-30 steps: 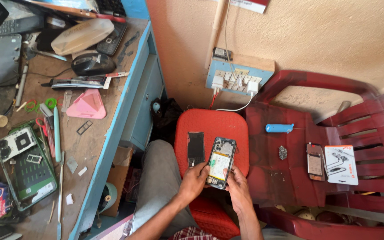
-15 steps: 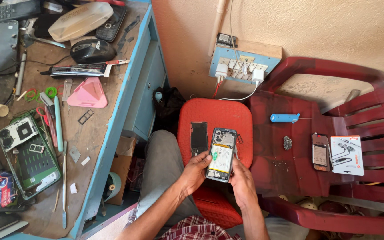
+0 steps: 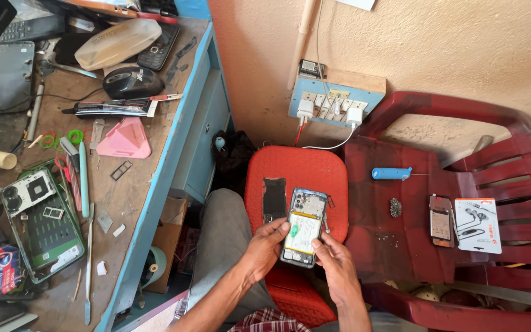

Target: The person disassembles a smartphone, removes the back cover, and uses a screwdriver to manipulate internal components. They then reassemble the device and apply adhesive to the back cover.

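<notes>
An opened phone (image 3: pixel 303 226) with its back cover off, battery and boards exposed, is held between both hands over a red stool (image 3: pixel 296 166). My left hand (image 3: pixel 263 249) grips its left edge with the thumb on the battery. On its lower right edge rest the fingers of my right hand (image 3: pixel 336 265). A dark flat phone part (image 3: pixel 274 199) lies on the stool just left of the phone.
A wooden workbench (image 3: pixel 136 197) at left carries a green phone back frame (image 3: pixel 41 224), a pink triangular pick (image 3: pixel 124 139), a mouse (image 3: pixel 132 82) and tools. A red plastic chair (image 3: pixel 437 246) at right holds a blue screwdriver (image 3: pixel 391 173), another phone (image 3: pixel 442 221) and a white earphone packet (image 3: pixel 478 225). A socket board (image 3: pixel 333 101) is on the wall.
The view has shifted slightly; both hands keep holding the opened phone over the stool, with the left thumb moving onto the battery.
</notes>
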